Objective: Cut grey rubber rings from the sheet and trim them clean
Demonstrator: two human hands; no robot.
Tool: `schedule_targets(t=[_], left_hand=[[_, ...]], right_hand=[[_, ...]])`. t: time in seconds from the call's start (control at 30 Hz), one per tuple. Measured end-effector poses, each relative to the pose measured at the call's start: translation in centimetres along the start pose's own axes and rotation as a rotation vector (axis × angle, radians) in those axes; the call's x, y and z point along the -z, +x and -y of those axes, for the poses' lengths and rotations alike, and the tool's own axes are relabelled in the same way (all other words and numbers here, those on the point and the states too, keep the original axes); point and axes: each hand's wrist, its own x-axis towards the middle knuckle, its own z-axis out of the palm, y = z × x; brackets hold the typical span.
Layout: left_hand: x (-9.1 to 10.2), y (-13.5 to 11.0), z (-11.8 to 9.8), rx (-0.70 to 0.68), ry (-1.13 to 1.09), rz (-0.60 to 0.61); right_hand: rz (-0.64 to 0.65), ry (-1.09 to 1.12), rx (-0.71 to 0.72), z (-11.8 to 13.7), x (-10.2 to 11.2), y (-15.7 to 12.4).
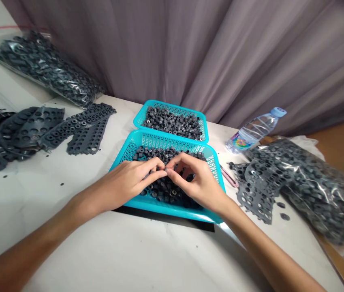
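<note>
Both of my hands hover over the near turquoise basket [147,140], which holds several small dark grey rubber rings [165,190]. My left hand [132,180] and my right hand [194,178] meet fingertip to fingertip at the middle, pinching one small grey ring [166,169] between them. The fingers of both hands are curled and pressed together. A second turquoise basket [139,117] just behind is also filled with the same grey rings.
Flat grey rubber sheets with punched holes [68,129] lie at the left, scraps [255,194] at the right. Clear bags of grey parts lie at the back left [47,67] and at the right [314,186]. A plastic water bottle [255,129] lies by a grey curtain.
</note>
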Motion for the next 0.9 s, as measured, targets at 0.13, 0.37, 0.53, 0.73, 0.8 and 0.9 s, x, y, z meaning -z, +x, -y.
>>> schedule_targets(t=[0.13,0.37,0.53,0.73,0.8,0.9], left_hand=[[0.0,0.1,0.2,-0.023,-0.057,-0.019],[0.3,0.2,0.6,-0.015,-0.248,0.008],[0.4,0.3,0.7,0.012,-0.347,0.032],[0.2,0.2,0.9,0.029,-0.368,0.085],[0.1,0.2,1.0,0.026,-0.392,0.088],[0.0,0.2,1.1,0.016,-0.427,0.093]], right_hand=[[0.006,0.042,-0.025,-0.1,0.1,0.0],[0.043,0.085,-0.015,0.0,0.1,-0.1],[0.051,0.103,0.038,-0.1,0.1,-0.1],[0.039,0.086,0.052,-0.4,0.1,-0.1],[0.035,0.082,0.048,-0.4,0.2,-0.1],[0.032,0.075,0.04,-0.4,0.3,0.0]])
